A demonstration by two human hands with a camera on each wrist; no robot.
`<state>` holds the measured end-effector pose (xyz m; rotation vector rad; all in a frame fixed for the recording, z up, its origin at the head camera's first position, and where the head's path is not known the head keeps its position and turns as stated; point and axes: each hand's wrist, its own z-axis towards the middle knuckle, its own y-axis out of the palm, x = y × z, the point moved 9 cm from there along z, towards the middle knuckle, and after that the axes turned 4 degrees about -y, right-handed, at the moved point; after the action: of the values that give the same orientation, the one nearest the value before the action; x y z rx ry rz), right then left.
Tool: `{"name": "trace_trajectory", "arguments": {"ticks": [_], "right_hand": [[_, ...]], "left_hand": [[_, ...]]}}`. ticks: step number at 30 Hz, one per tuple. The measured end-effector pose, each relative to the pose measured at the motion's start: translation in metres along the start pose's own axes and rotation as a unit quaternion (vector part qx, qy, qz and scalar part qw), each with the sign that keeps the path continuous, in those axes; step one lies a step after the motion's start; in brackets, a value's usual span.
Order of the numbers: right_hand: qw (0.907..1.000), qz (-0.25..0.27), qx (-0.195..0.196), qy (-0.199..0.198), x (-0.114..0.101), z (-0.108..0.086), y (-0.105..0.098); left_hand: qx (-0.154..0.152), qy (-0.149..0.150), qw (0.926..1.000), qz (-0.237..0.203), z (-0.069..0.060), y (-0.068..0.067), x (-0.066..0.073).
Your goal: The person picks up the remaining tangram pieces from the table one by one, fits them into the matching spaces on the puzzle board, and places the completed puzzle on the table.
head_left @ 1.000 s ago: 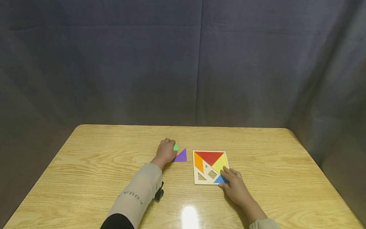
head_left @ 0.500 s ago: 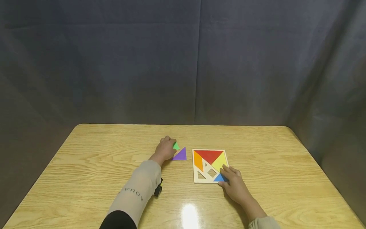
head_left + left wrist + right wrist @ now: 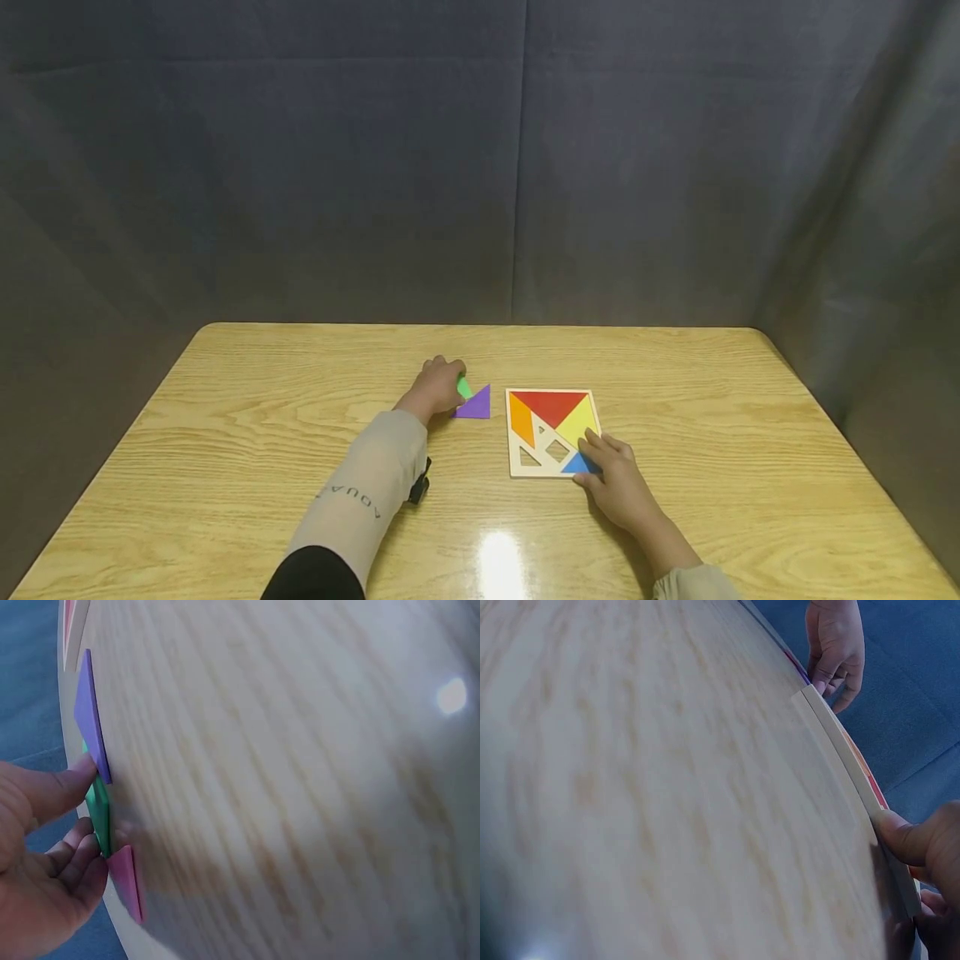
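Observation:
My left hand (image 3: 437,386) pinches a green tangram piece (image 3: 464,387) between thumb and fingers. A purple triangle piece (image 3: 476,404) lies against it on the right. In the left wrist view a pink piece (image 3: 126,881) lies by the fingertips; the hand hides it in the head view. My right hand (image 3: 617,483) holds the near right corner of the wooden tangram board (image 3: 514,462), thumb at its front edge, partly covering the blue triangle (image 3: 579,465). Red (image 3: 550,405), yellow (image 3: 577,422) and orange (image 3: 521,419) pieces sit in the board.
The board shows bare cutouts, among them a square cutout (image 3: 557,451) and a triangular one. A wood-grain table (image 3: 300,358) carries everything, with dark cloth (image 3: 360,183) hung behind and at the sides. A wrist device (image 3: 420,483) sits under the left sleeve.
The green piece has shifted slightly right and towards me with my left hand and now meets the purple triangle. My right hand stays on the board.

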<state>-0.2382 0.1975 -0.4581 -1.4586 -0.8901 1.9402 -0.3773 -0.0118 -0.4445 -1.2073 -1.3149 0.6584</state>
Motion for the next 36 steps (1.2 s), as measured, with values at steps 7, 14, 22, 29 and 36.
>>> {"name": "trace_trajectory", "arguments": {"ticks": [7,14,22,29,36], "right_hand": [[1.0000,0.000,-0.002,0.000,0.001,-0.001,0.000],[0.9999,0.007,-0.007,0.009,0.003,-0.001,0.001],[1.0000,0.000,-0.001,0.008,0.006,0.000,0.000],[0.9999,0.000,-0.004,0.012,0.008,0.001,0.000],[0.9999,-0.001,-0.006,0.013,0.010,0.001,0.000]], "left_hand": [[0.001,-0.015,0.9999,0.006,0.000,0.003,-0.003],[0.004,-0.003,0.9996,0.027,0.001,0.005,0.002],[0.008,0.024,0.9971,0.071,0.002,0.007,0.011],[0.018,0.030,0.9961,0.081,0.000,0.007,0.013],[0.040,0.035,0.9956,0.078,-0.003,0.004,0.013]]}}
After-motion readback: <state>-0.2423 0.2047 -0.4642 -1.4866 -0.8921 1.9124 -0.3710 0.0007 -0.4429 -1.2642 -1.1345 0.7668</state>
